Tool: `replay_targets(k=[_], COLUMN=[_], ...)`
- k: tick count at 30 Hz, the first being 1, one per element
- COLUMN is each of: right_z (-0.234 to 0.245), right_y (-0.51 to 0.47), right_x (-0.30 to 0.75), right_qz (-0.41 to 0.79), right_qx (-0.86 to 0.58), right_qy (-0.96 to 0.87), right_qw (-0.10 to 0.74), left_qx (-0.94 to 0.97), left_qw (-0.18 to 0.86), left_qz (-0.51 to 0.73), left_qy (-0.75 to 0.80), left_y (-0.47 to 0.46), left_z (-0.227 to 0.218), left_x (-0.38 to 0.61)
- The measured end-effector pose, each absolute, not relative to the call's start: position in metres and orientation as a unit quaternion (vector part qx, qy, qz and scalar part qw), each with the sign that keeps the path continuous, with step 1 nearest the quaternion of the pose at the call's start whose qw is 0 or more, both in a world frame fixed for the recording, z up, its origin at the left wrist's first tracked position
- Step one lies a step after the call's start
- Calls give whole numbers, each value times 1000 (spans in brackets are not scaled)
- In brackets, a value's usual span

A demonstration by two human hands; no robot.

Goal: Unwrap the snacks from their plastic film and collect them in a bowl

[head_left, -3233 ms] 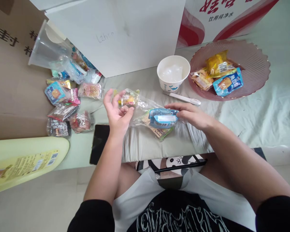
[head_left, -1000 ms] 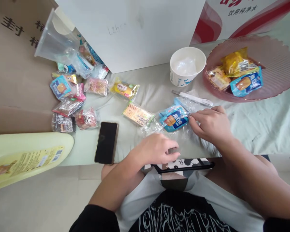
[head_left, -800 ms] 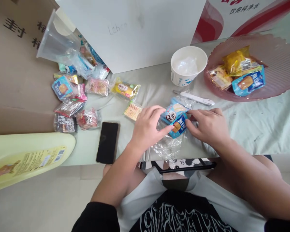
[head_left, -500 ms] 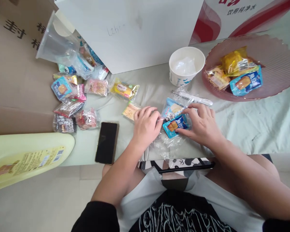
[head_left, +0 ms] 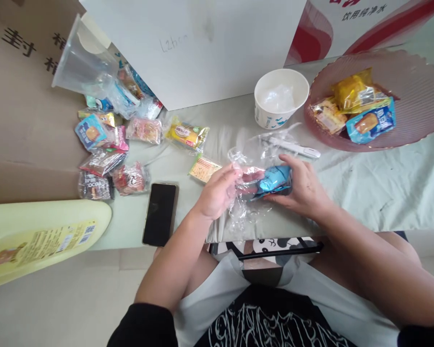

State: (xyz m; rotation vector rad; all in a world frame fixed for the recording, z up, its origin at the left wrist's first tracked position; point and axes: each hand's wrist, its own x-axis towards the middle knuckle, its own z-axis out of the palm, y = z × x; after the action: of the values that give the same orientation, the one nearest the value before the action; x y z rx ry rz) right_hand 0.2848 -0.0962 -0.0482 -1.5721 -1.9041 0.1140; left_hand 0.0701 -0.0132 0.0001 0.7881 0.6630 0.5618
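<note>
My right hand (head_left: 305, 188) grips the blue snack packets (head_left: 275, 178) between thumb and fingers, holding them tilted above the table. A loose clear plastic bag (head_left: 240, 212) spreads around them. The bag's film is pinched in my left hand (head_left: 219, 190), whose fingertips are partly blurred behind it. Just beyond my left hand lies a cracker packet (head_left: 203, 168). A slim white tool (head_left: 294, 147), perhaps a cutter, rests behind my right hand, partly under the film.
A paper tub (head_left: 273, 120) with crumpled clear plastic stands behind. At right, a pink scalloped bowl (head_left: 419, 103) holds several snack packets. Left are a yellow snack packet (head_left: 186, 134), a phone (head_left: 160, 214), piled snacks (head_left: 103, 161) and a tipped plastic cup (head_left: 81, 62). A white box (head_left: 202, 53) stands behind.
My right hand has gathered up the blue packets, which lay flat in front of it, and tilted them. My left hand has turned palm inward and raised the clear bag's film.
</note>
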Motion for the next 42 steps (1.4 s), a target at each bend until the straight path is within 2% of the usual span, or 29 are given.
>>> replay_targets(k=[4,9,12,14,16,18,21,23,27,29,33,35,39,42], right_z=[-43,-39,-34,-28,-20,-10,4,8,0,-7,-7,-4,-14,-30], right_y=[-95,-95,-98,-98,-96,-91,-84,-84,-87,-86,-87,-91,-98,-98], right_x=[286,285,287,295,308,326,350,360,370,373,362,344,305,297], right_qz=[61,74,118,134,64,-79,-234,-242,-187,-186,-242,-206,-24,27], right_qx=[-603,-580,-585,-610,-639,-648,-595,-588,-748,-787,-713,-644,-568,-544], right_qy=[-732,-735,-705,-642,-558,-487,-485,-521,-513,-489,-515,-579,-719,-754], right_qw=[313,343,384,445,526,580,596,570,377,328,410,455,400,366], left_qx=[337,293,280,280,296,323,356,368,387,388,376,368,310,270], left_qw=[814,794,771,758,747,739,727,721,720,724,729,739,817,872], left_qz=[316,361,386,396,400,397,386,384,374,372,377,365,300,242], left_qy=[352,390,422,437,440,438,442,444,438,432,430,430,383,330], left_y=[-7,-2,0,0,-2,-4,-7,-6,-5,-5,-6,-5,5,12], left_z=[1,-3,-7,-10,-13,-15,-17,-17,-17,-17,-15,-12,-5,-3], left_x=[69,67,68,70,73,75,76,75,72,71,71,70,59,48])
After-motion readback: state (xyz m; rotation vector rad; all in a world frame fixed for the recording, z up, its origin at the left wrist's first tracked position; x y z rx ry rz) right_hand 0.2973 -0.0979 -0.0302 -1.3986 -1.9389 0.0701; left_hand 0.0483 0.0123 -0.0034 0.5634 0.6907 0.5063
